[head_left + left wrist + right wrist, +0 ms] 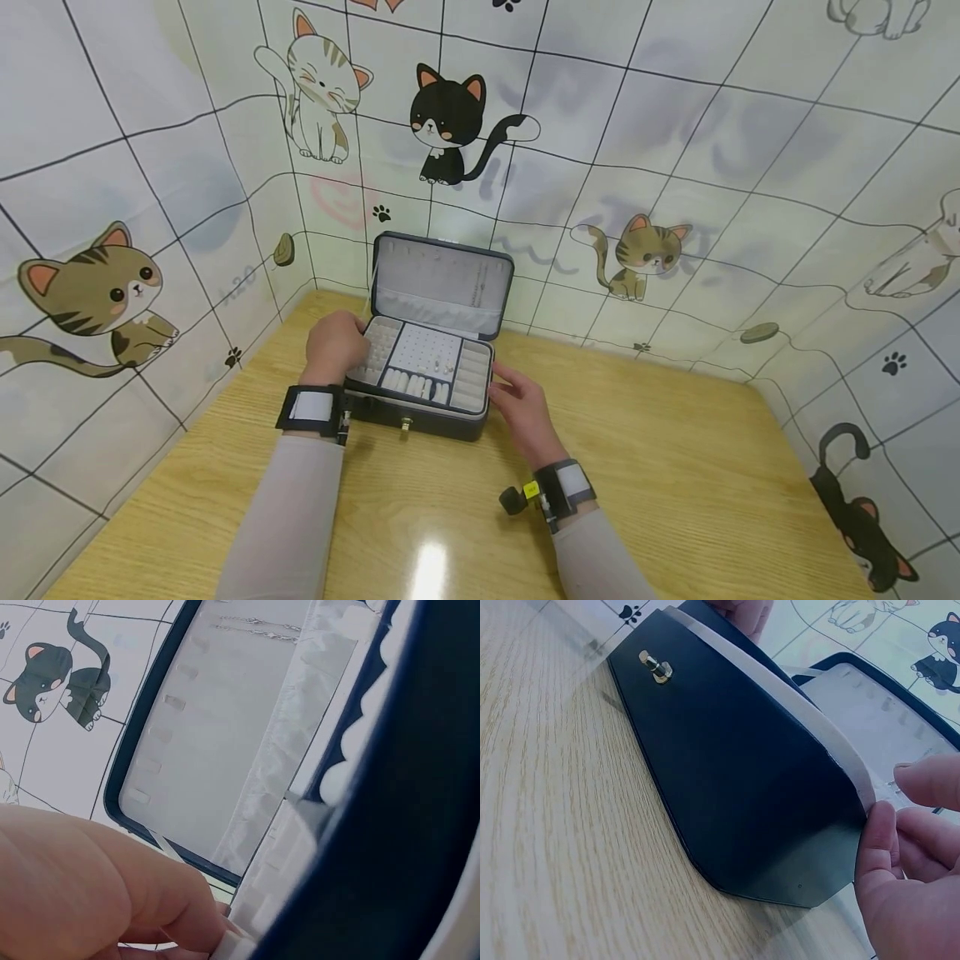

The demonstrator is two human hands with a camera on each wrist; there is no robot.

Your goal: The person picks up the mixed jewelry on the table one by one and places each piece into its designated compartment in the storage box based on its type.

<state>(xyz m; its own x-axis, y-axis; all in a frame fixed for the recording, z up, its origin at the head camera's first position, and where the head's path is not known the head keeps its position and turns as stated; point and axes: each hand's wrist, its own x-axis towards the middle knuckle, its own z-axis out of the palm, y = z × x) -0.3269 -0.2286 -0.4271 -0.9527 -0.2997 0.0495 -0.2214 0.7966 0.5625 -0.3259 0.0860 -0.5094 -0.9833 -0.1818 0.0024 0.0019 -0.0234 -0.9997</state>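
Note:
A dark navy jewelry box (442, 423) stands on the table with its lid (438, 279) raised. Inside sits a tray (426, 350) with a grid of small compartments, ring rolls and an earring panel. Its left end looks lifted a little above the box's pale rim (780, 690). My left hand (333, 343) pinches the tray's left edge; its fingertips are partly hidden in the left wrist view. My right hand (521, 408) touches the box's right side near the top edge, thumb apart from the fingers. A few small earrings (442, 367) sit on the panel.
A gold clasp (406, 424) is on the box's front. Thin necklaces (259, 628) hang inside the lid. Cat-printed cloth (562, 100) covers the walls behind and beside the wooden table (660, 433), close behind the lid.

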